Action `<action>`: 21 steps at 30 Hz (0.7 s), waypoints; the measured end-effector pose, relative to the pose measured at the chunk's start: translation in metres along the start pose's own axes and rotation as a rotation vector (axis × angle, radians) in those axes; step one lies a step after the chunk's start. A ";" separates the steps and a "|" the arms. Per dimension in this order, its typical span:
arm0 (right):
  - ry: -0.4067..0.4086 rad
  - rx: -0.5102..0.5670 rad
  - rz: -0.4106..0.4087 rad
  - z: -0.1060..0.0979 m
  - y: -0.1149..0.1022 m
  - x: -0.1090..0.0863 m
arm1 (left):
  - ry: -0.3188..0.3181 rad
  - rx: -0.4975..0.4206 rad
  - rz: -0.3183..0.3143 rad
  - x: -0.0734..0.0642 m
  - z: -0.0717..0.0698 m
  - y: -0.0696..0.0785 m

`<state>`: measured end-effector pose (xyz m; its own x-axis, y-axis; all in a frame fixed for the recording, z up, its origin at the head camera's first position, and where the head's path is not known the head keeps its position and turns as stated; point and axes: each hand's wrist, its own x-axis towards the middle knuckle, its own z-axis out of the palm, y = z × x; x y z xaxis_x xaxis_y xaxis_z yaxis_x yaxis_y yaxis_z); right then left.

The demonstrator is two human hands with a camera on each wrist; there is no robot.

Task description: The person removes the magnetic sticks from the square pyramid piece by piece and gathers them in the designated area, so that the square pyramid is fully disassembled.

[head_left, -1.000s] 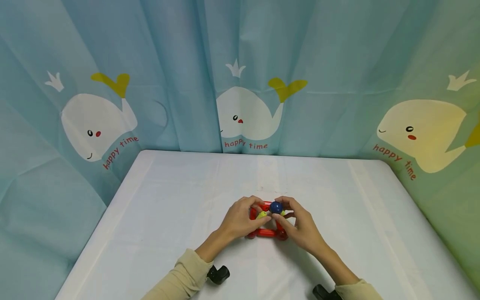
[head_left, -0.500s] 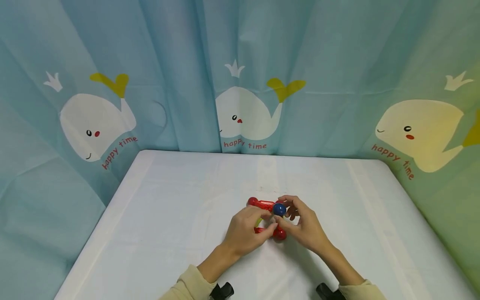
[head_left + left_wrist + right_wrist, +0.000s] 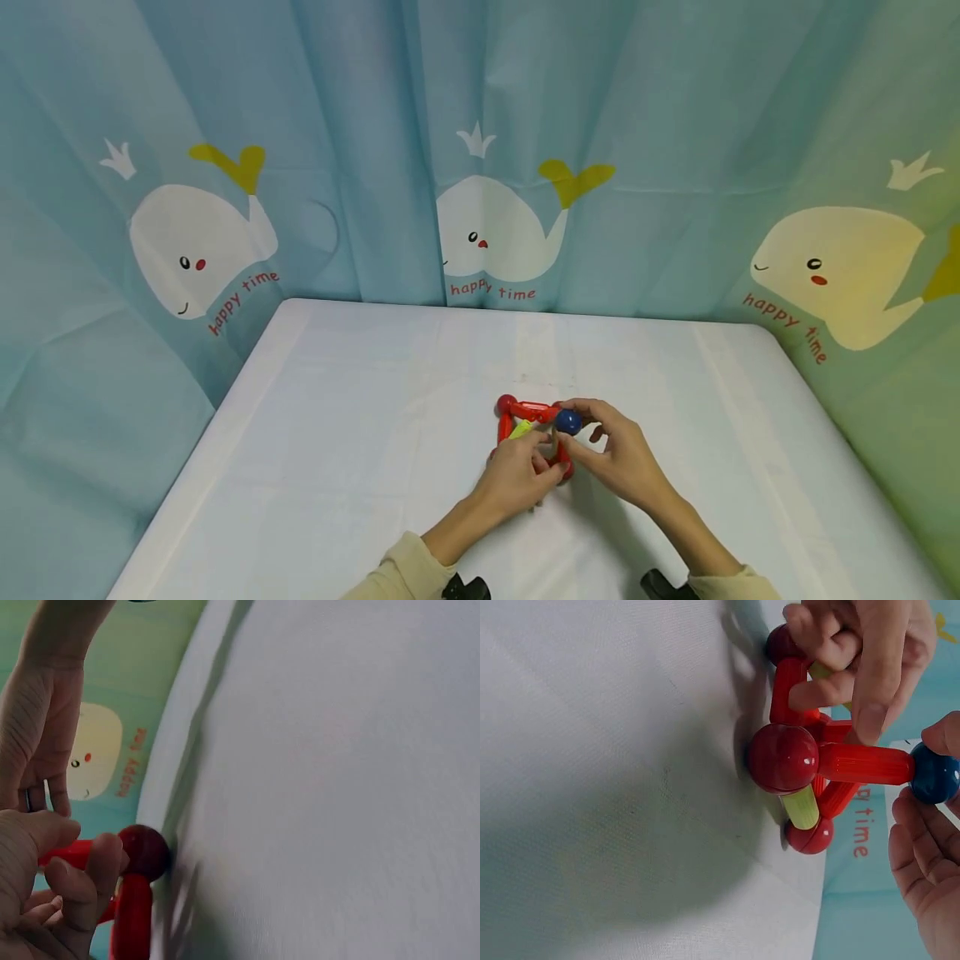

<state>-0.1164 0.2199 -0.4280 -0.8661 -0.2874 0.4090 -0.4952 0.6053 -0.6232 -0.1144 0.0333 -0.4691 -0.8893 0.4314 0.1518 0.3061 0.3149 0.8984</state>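
A toy frame of red rods and dark red balls stands on the white table. A red rod rises from its front right ball, with a blue ball on top. My right hand holds that blue ball between thumb and fingertips. Reaching in from the front, my left hand appears to pinch the red rod below the blue ball, thumb against its side. In the left wrist view its fingers bend beside a dark red ball. A yellow-green rod shows within the frame; my left hand hides part of the structure.
The white-covered table extends around the toy. Behind it hangs a blue-green curtain printed with whales. Black wrist devices sit by both cuffs, low over the table.
My left hand has moved right and toward me, from the frame's left side to its front right. My right hand, still holding the blue ball, has shifted slightly right.
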 end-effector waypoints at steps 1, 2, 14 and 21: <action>-0.004 0.001 0.007 0.000 0.000 0.000 | -0.010 -0.019 -0.009 0.001 0.002 0.000; -0.007 0.002 0.010 -0.001 0.000 -0.001 | -0.016 -0.038 -0.020 0.002 0.003 -0.001; 0.002 0.014 -0.031 -0.002 -0.001 -0.007 | -0.017 -0.146 -0.010 0.008 0.012 -0.001; 0.019 -0.011 -0.032 -0.003 0.000 -0.010 | -0.003 -0.227 -0.044 0.006 0.017 0.000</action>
<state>-0.1077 0.2246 -0.4300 -0.8486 -0.2927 0.4408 -0.5214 0.6046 -0.6022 -0.1140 0.0500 -0.4753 -0.8989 0.4243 0.1091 0.1822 0.1356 0.9739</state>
